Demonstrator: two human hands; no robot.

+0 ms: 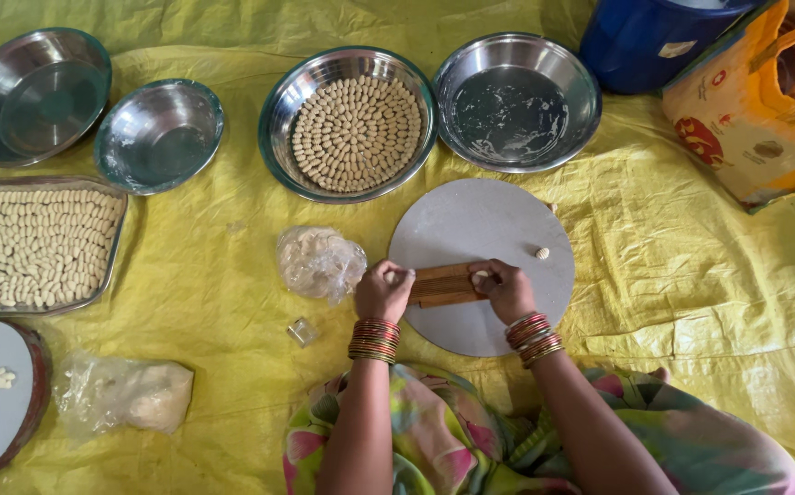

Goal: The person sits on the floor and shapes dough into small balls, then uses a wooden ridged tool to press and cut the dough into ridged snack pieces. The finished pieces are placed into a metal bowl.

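Over yellow sheeting (214, 275), left hand (382, 291) and right hand (505, 290) (apparently curled) grip ridged wooden block (443, 284).

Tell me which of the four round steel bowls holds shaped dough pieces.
The third bowl from the left, packed with pale pieces in rings. The other three bowls hold none.

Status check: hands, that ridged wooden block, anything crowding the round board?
Left hand and right hand grip ridged wooden block at its ends, dough under right thumb. Block lies on round board. One shaped dough piece sits apart; bagged dough beside the board.
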